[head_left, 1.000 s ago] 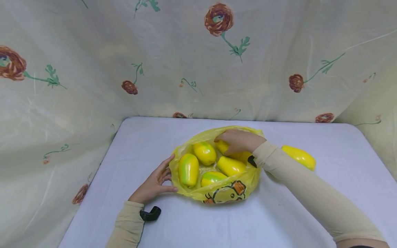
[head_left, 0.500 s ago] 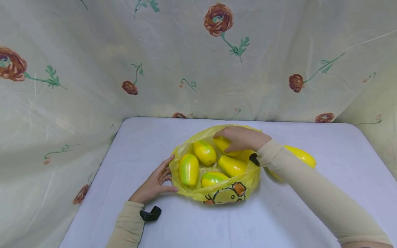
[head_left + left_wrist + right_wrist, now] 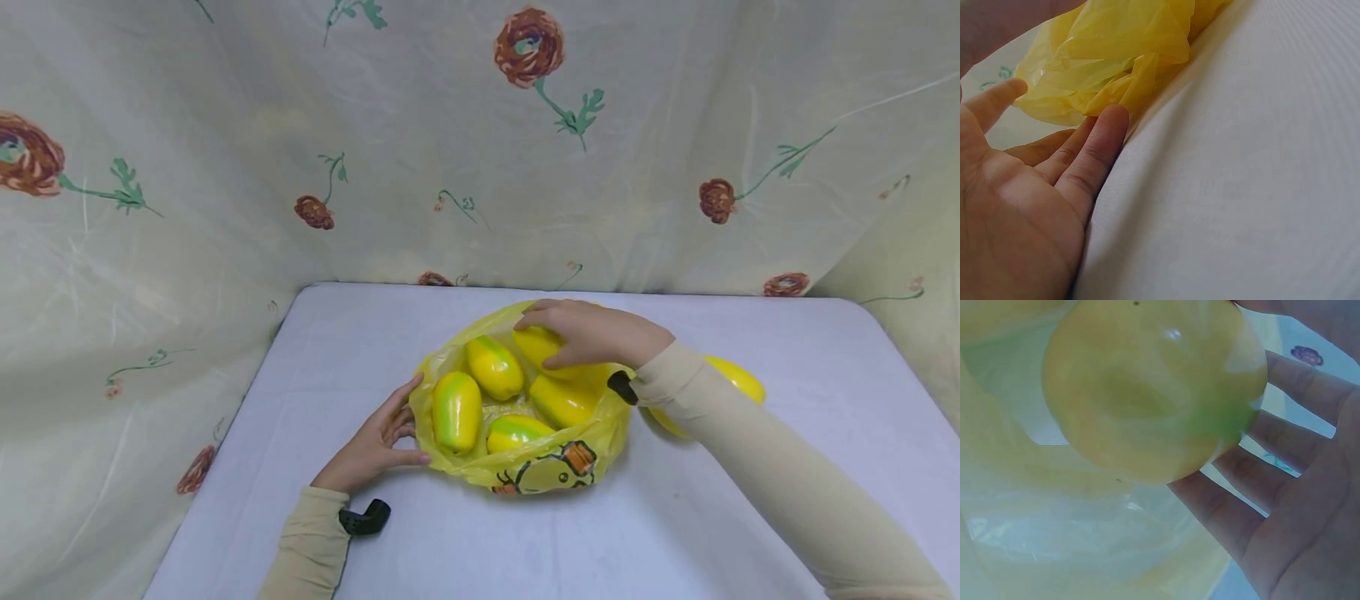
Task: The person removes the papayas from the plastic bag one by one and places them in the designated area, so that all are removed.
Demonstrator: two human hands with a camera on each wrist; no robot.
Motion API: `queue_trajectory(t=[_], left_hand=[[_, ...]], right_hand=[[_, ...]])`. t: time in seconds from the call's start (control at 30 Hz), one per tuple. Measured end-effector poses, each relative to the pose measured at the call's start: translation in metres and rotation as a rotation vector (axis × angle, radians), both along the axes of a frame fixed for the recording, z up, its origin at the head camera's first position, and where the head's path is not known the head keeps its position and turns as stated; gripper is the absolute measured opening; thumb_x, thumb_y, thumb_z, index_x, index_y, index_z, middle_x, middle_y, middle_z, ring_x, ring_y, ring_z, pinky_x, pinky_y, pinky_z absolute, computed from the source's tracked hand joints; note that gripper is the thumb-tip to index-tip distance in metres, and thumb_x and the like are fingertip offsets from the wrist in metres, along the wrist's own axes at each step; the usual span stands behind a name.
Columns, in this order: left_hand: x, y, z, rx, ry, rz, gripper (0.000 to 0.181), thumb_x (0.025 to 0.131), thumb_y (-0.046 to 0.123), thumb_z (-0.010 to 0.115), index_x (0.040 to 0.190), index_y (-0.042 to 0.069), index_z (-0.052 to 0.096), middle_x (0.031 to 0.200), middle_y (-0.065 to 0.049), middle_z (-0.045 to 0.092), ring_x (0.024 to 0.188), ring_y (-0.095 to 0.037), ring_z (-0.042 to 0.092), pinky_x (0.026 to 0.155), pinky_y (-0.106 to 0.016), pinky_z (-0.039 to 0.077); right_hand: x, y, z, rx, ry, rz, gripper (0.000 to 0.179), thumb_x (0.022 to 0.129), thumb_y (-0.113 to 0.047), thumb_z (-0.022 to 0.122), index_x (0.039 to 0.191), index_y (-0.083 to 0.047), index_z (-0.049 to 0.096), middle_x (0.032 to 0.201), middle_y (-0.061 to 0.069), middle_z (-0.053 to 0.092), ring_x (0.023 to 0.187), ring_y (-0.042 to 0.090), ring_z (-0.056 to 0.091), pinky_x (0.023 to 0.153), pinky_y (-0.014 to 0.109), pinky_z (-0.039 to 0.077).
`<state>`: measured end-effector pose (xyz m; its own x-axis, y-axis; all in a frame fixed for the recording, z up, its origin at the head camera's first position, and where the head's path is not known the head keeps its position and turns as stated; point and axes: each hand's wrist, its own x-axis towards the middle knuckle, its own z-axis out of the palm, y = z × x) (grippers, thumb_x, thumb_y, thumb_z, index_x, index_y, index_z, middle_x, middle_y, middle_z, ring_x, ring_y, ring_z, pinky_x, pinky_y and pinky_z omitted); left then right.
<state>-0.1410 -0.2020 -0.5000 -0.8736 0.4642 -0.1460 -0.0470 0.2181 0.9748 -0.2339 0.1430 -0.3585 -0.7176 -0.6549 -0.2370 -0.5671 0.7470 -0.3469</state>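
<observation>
My right hand (image 3: 600, 329) grips a yellow papaya (image 3: 534, 346) at the back right of a yellow plastic bag's opening. The right wrist view shows the thumb and fingers spread around this papaya (image 3: 1147, 394), which has a green patch. The bag (image 3: 611, 446) lies wide open on the table, a cartoon duck printed on its front. Several other papayas rest inside, among them an upright-looking one (image 3: 457, 412) at the left. My left hand (image 3: 375, 446) touches the bag's left side with extended fingers. In the left wrist view its fingertips (image 3: 1110, 122) meet the crumpled plastic (image 3: 1122, 37).
Outside the bag, on the right, a papaya (image 3: 738, 379) lies on the white-covered table (image 3: 480, 550). Another papaya (image 3: 667, 423) shows partly from under my right forearm. A flower-patterned curtain (image 3: 420, 100) hangs behind the table and along its sides.
My right hand has shifted slightly up and to the right, the gripped papaya moving with it. The left hand and the bag have stayed almost the same.
</observation>
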Motion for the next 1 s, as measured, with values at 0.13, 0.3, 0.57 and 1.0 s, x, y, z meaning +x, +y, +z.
queue_trajectory(t=[0.13, 0.3, 0.57, 1.0], left_hand=[[0.0, 0.0, -0.001, -0.001, -0.006, 0.001, 0.111, 0.081, 0.012, 0.089, 0.164, 0.042, 0.02, 0.157, -0.013, 0.048, 0.117, -0.026, 0.059, 0.102, -0.021, 0.049], [-0.001, -0.001, -0.002, -0.001, 0.001, 0.003, 0.112, 0.081, 0.011, 0.089, 0.164, 0.041, 0.02, 0.157, -0.013, 0.048, 0.116, -0.026, 0.059, 0.102, -0.021, 0.05], [-0.001, 0.0, -0.001, -0.005, -0.009, 0.006, 0.112, 0.081, 0.01, 0.088, 0.164, 0.042, 0.02, 0.159, -0.013, 0.046, 0.116, -0.026, 0.059, 0.102, -0.022, 0.05], [0.0, 0.001, 0.0, -0.024, -0.015, 0.016, 0.113, 0.08, 0.014, 0.09, 0.164, 0.043, 0.019, 0.16, -0.011, 0.045, 0.117, -0.025, 0.06, 0.102, -0.022, 0.05]], right_hand=[[0.005, 0.002, 0.003, -0.013, -0.006, -0.017, 0.058, 0.092, -0.015, 0.077, 0.147, -0.009, 0.057, 0.162, 0.018, 0.043, 0.149, 0.04, 0.042, 0.121, 0.057, 0.037], [0.01, 0.005, 0.005, -0.039, -0.003, -0.018, 0.059, 0.091, -0.014, 0.078, 0.147, -0.009, 0.057, 0.162, 0.019, 0.043, 0.148, 0.04, 0.042, 0.12, 0.057, 0.037], [0.019, 0.011, 0.008, -0.07, 0.027, -0.017, 0.06, 0.09, -0.016, 0.079, 0.146, -0.009, 0.058, 0.162, 0.019, 0.043, 0.149, 0.041, 0.041, 0.121, 0.058, 0.036], [0.042, 0.027, 0.009, -0.126, 0.076, -0.036, 0.057, 0.091, -0.016, 0.078, 0.145, -0.011, 0.059, 0.162, 0.015, 0.044, 0.15, 0.04, 0.039, 0.12, 0.061, 0.035]])
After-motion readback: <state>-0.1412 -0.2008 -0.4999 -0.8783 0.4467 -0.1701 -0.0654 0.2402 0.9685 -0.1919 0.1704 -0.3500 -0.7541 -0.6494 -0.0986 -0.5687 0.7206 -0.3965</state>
